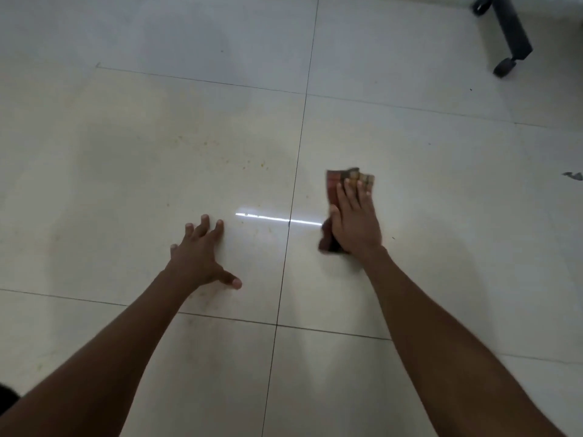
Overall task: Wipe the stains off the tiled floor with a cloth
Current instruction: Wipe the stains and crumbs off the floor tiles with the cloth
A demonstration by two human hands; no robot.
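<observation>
A folded checked cloth in dark red and brown lies flat on the pale tiled floor, right of the vertical grout line. My right hand presses down on it, palm flat, fingers stretched over its far end. My left hand rests on the tile to the left, fingers spread, holding nothing. Yellowish-brown specks of stain are scattered on the left tile, beyond my left hand. Faint smudges mark the floor near my left wrist.
A black chair leg with a castor wheel stands at the far right. A small dark scrap lies at the right edge. A bright streak of reflected light crosses the grout line between my hands.
</observation>
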